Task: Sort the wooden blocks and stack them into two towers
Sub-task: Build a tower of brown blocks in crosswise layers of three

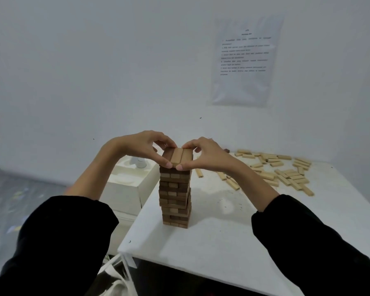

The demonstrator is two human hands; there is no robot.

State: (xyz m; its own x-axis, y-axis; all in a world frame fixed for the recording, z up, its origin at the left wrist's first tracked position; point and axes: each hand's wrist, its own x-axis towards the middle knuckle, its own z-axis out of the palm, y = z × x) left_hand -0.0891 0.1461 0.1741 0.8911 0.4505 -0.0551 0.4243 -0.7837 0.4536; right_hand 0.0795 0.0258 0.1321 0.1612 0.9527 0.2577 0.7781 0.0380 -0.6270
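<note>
One tower (pixel 175 195), two hands (pixel 145 146) (pixel 205 154), one table (pixel 222 242), dozens of loose blocks (pixel 286 174)

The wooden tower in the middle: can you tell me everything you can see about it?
The tower is a tall, narrow stack of brown wooden blocks, three to a layer, layers crossing in turn. It stands upright on the white table, near its left edge, some blocks slightly out of line. The left hand and right hand pinch its top layer from either side.

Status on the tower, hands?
Left hand and right hand pinch top layer of dark tower. Light blocks scattered loose on table, unstacked. Nothing obstructing hands.
</note>
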